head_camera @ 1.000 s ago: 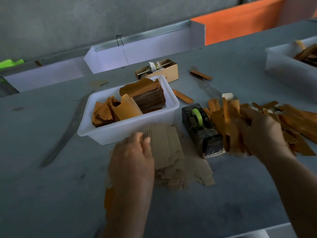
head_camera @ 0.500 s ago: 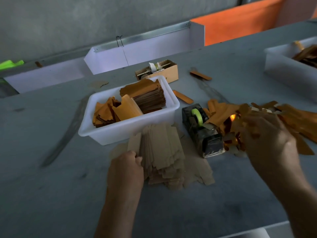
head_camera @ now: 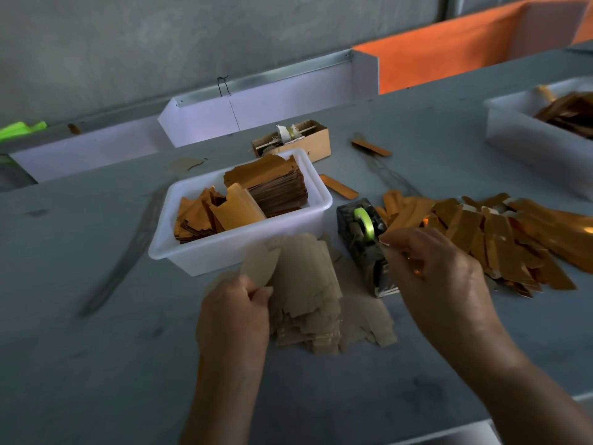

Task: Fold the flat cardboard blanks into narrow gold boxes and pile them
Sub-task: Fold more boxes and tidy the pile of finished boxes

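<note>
Left hand (head_camera: 232, 311) pinches one blank (head_camera: 260, 266) off the stack's (head_camera: 308, 293) left edge; right hand (head_camera: 439, 274) curls at the tape dispenser (head_camera: 365, 242), grip unclear.

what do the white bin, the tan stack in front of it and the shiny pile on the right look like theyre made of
White bin: looks like moulded plastic, smooth, slightly translucent walls, rolled rim.
Tan stack: thin cardboard blanks, matte brown side up, with die-cut notched edges; the left hand pinches one lifted blank.
Shiny pile: likely the same card with a gold foil face, since it throws bright orange glints.
</note>
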Tool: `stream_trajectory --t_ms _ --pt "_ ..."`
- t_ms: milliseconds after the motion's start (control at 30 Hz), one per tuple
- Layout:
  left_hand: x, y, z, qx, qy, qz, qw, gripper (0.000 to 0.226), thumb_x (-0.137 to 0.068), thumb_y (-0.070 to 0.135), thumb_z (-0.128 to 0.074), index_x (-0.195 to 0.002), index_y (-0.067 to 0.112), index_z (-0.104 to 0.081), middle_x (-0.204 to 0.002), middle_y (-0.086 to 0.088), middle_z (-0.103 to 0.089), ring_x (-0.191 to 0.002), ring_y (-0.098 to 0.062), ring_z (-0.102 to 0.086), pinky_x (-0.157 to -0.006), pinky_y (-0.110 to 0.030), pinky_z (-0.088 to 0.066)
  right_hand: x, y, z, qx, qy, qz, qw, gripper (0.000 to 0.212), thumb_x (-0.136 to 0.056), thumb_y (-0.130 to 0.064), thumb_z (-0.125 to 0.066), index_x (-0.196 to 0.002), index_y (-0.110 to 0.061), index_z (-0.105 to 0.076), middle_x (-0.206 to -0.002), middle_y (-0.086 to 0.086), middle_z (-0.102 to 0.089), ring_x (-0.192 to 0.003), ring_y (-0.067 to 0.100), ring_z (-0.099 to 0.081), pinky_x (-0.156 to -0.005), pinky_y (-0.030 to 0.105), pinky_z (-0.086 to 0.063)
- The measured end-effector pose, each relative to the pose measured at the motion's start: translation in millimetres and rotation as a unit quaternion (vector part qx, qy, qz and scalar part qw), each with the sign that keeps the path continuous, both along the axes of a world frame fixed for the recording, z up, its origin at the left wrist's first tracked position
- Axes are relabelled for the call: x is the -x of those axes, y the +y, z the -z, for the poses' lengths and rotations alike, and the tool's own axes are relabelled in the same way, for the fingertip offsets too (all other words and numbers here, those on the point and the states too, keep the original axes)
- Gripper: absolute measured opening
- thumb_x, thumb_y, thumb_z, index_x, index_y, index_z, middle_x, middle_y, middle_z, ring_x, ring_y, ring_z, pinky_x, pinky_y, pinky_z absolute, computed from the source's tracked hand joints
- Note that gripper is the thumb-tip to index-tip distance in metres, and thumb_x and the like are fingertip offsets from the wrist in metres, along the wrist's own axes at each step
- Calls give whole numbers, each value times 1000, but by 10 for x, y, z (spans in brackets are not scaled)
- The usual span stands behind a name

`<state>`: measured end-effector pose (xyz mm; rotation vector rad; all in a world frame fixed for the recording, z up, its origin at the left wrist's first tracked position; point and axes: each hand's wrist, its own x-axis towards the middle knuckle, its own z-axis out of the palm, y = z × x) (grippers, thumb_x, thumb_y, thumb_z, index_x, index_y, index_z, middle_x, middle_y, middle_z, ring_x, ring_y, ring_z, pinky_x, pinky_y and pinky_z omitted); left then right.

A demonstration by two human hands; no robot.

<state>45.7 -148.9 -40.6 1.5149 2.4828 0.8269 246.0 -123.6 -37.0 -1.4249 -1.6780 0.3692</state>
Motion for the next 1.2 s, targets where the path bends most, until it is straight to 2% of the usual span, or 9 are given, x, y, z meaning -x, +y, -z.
stream_trajectory --t_ms 100,200,267,433,533,633,800,1067,1200 --pt "-207 -58 -100 -62 72 28 995 21 -90 31 -61 -77 15 -56 -79 3 -54 -78 -15 -51 -64 -29 -39 51 -73 13 169 147 -86 971 17 -86 -28 -60 -100 -22 -68 -81 -8 -69 -74 8 -66 -71 16 -55" --pt "-606 -173 -146 -68 132 105 983 22 -71 20 -80 -71 16 -59 -70 2 -51 -66 -15 -51 -54 -22 -32 222 -234 58 348 361 -219 837 36 -77 -40 -55 -101 -18 -69 -91 -2 -73 -86 9 -69 -77 23 -56" --pt "-764 -218 -94 -60 145 181 971 32 -51 13 -89 -65 14 -61 -66 0 -56 -60 -17 -57 -44 -22 -37 288 -264 118 370 426 -211 798 40 -75 -40 -57 -96 -8 -69 -88 12 -70 -80 15 -67 -72 23 -54" --pt "-718 -201 37 -53 8 249 967 16 -88 30 -63 -102 26 -67 -102 15 -59 -95 0 -55 -81 -17 -48 188 -202 221 384 484 -127 776 21 -91 -18 -52 -96 -5 -68 -88 16 -71 -79 21 -68 -69 29 -53" --pt "-633 -204 -33 -100 -87 173 976 28 -86 34 -64 -114 31 -61 -106 19 -57 -94 1 -56 -79 -16 -49 138 -193 246 378 491 -133 773 20 -90 -17 -53 -98 -6 -68 -92 13 -71 -79 18 -68 -63 25 -53" --pt "-524 -140 -79 -51 -164 99 980 61 -79 41 -72 -132 34 -44 -113 21 -47 -103 0 -50 -82 -18 -44 96 -201 273 376 495 -144 770 30 -73 -24 -61 -96 -7 -69 -93 12 -72 -83 20 -69 -67 29 -56" --pt "-385 -77 -70 29 -420 110 900 38 -72 23 -82 -103 21 -61 -91 4 -73 -77 -9 -69 -55 -17 -48 53 -241 276 391 518 -192 737 19 -68 -18 -61 -76 -9 -75 -91 14 -72 -78 20 -70 -60 24 -56" --pt "-359 -92 -69 75 -434 141 887 36 -72 23 -82 -103 22 -64 -93 4 -74 -86 -13 -70 -74 -29 -54 23 -241 341 381 465 -217 769 25 -72 -21 -62 -88 -6 -74 -96 14 -72 -87 23 -70 -66 24 -56" --pt "-400 -74 -59 68 -394 146 905 30 -77 20 -78 -104 24 -64 -92 6 -72 -85 -4 -66 -63 -9 -48 47 -269 311 345 417 -196 818 22 -70 -18 -65 -87 -8 -74 -88 10 -74 -80 21 -71 -61 21 -55"
